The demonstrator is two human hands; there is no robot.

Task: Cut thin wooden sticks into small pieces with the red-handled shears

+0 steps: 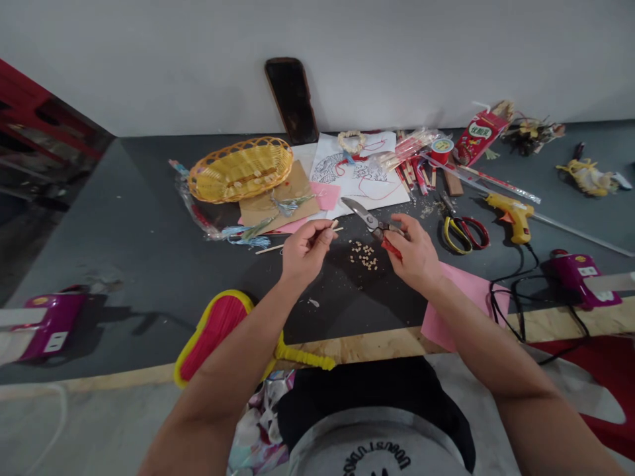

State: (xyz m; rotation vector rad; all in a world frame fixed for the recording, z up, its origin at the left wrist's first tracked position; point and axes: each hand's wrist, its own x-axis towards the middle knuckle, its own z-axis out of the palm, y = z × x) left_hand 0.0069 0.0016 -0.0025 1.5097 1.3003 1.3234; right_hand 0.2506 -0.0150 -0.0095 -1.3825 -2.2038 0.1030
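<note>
Pinched between the thumb and fingers of my left hand [308,248] are thin wooden sticks [337,227], their short ends poking out to the right. My right hand [413,254] is wrapped around red-handled pruning shears [364,213], whose blades point up and left, apart from the sticks. Small pale cut pieces [364,255] lie scattered on the dark table between my hands. Another thin stick [269,249] rests on the table just left of my left hand.
A yellow wicker basket [241,173] stands back left, a phone [292,99] leaning behind it. To the right lie scissors [465,235], a yellow glue gun [516,213] with its cord, and a pink sheet [461,304]. A red-and-yellow fuzzy piece [215,330] sits under my left forearm.
</note>
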